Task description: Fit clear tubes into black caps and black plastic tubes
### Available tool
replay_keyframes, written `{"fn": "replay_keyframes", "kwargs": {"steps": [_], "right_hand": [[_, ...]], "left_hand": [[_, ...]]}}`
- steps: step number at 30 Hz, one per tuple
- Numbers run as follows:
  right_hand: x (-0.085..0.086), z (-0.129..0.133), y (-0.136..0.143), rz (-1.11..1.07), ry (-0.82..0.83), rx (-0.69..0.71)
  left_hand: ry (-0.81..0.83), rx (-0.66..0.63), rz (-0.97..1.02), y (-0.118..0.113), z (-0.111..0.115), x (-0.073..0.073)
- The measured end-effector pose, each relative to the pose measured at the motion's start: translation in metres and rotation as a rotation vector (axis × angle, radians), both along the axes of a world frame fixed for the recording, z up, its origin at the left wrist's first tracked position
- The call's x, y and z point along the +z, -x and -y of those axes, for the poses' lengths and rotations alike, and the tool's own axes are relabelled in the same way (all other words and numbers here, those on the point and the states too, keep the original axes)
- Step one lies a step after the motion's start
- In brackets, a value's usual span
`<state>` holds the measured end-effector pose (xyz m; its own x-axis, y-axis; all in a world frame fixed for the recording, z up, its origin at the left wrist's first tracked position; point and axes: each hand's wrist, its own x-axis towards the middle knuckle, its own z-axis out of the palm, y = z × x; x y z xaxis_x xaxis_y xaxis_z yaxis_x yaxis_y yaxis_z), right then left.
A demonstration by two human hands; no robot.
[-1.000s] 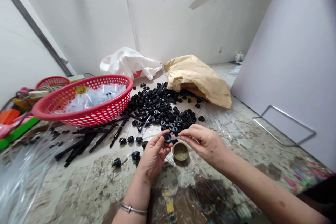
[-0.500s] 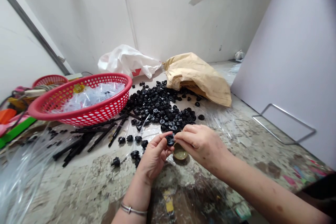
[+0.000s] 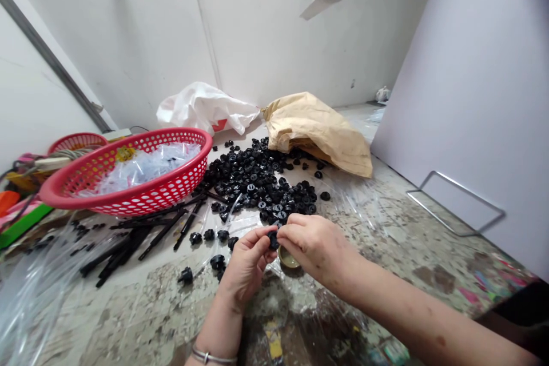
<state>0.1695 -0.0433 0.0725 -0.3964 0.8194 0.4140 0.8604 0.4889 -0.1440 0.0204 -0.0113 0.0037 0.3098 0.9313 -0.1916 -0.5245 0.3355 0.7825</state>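
Observation:
My left hand (image 3: 251, 260) is closed on a small round black plastic part (image 3: 273, 239), held between thumb and fingers. Against that part's right side, my right hand (image 3: 315, 243) has its fingertips pinched together; what they grip, if anything, is hidden. A small round dish (image 3: 289, 260) sits on the table just below the right fingers, partly covered by them. Beyond both hands spreads a heap of similar black parts (image 3: 253, 174). Several loose black pieces (image 3: 209, 235) lie left of my left hand, one of them a stemmed piece (image 3: 185, 275).
A red perforated basket (image 3: 128, 204) with clear plastic pieces stands at the left, black rods (image 3: 159, 235) beside it. Clear tubing (image 3: 30, 297) lies at the left edge. Behind are a white bag (image 3: 206, 106) and brown paper bag (image 3: 317, 131). A metal wire stand (image 3: 457, 197) is at the right.
The view has tilted up slightly. My right fingertips have moved closer over the black part, which now looks turned in my left hand.

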Motion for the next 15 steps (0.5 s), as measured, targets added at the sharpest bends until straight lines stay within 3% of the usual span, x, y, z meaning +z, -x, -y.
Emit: {"fn": "replay_keyframes", "kwargs": {"steps": [5, 10, 15], "right_hand": [[0.000, -0.003, 0.004, 0.001, 0.069, -0.005], [0.000, -0.014, 0.010, -0.063, 0.150, -0.040], [0.000, -0.042, 0.019, -0.296, 0.147, 0.031]], "left_hand": [[-0.005, -0.006, -0.029, 0.001, -0.002, -0.003], [-0.001, 0.079, -0.037, 0.004, -0.005, -0.003], [0.015, 0.212, 0.141, 0.007, -0.013, -0.003]]}}
